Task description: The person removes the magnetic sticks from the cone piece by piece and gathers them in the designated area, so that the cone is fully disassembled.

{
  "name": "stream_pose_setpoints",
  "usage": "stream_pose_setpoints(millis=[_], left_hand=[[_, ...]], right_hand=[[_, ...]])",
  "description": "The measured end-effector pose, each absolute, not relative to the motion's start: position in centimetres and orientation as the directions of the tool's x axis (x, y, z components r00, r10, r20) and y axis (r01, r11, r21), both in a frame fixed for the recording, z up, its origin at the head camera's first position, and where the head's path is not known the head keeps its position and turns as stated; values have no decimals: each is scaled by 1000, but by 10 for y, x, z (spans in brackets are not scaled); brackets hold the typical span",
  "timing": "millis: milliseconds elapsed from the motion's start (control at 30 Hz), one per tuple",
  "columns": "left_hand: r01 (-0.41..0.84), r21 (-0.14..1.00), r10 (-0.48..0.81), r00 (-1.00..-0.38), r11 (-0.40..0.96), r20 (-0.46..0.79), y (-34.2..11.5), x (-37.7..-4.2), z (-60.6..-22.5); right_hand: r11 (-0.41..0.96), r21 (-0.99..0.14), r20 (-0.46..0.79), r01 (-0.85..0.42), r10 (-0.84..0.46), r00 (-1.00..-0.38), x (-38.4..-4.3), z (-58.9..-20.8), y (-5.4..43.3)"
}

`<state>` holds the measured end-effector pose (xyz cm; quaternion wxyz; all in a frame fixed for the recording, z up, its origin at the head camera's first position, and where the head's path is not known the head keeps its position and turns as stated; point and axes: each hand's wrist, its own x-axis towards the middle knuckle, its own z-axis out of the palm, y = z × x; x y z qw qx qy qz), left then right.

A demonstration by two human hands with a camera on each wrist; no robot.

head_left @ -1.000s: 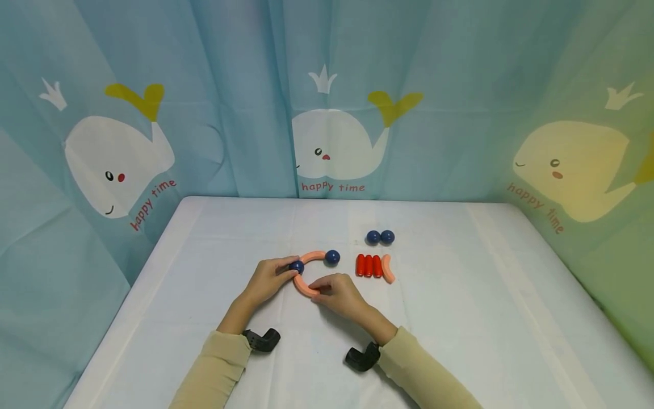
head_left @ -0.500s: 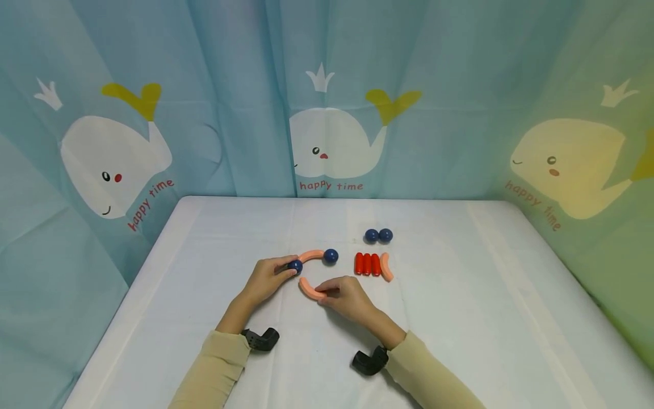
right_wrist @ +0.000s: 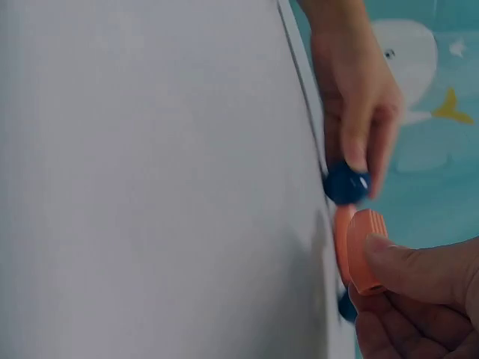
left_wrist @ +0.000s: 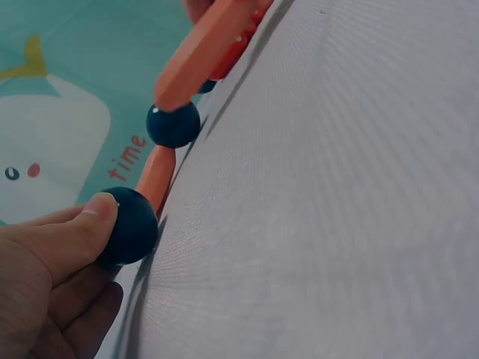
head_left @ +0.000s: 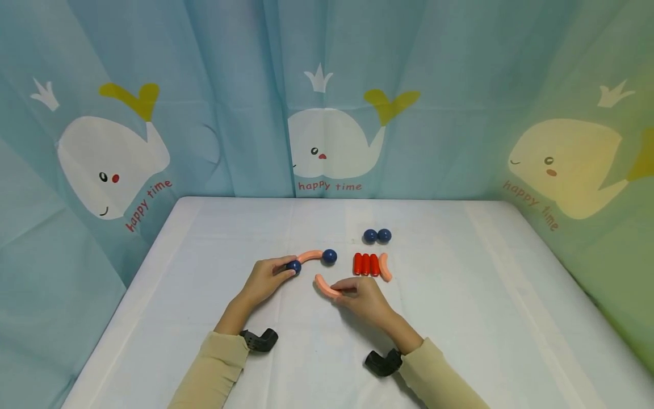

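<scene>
My left hand (head_left: 265, 279) pinches a dark blue ball (head_left: 294, 266) between thumb and fingers on the white table. From that ball a curved orange rod (head_left: 310, 255) arcs up to a second blue ball (head_left: 329, 257). My right hand (head_left: 365, 298) holds another curved orange rod (head_left: 324, 286) by its near end, apart from the held ball. In the right wrist view, thumb and fingers pinch this ridged orange rod (right_wrist: 365, 250). The left wrist view shows the thumb on the ball (left_wrist: 129, 228), the joined pieces stretching beyond it.
Three red rods (head_left: 365, 264) lie side by side right of the hands, with a curved orange rod (head_left: 385, 267) beside them. Two loose blue balls (head_left: 377, 236) sit behind. A blue curtain (head_left: 245, 113) with printed whales hangs around the white table (head_left: 460, 295).
The curved orange rod in my right hand has come away from the ball in my left hand and moved right. My left hand stays in place, still holding its ball.
</scene>
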<state>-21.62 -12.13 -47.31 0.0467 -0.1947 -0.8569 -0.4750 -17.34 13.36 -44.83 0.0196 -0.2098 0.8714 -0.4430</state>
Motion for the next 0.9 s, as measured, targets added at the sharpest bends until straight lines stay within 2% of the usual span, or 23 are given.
stream_pose_setpoints(millis=[600,900], left_hand=[[358,812,285,-926,462,246,-121,-218,-476],[376,804,291,-920,461,263,-123,-218,-478]], right_hand=[[603,-763,196,-235,-131,-972,-191,-428,192],[606,-786,121,-118,-36,-992,-196,-427,216]])
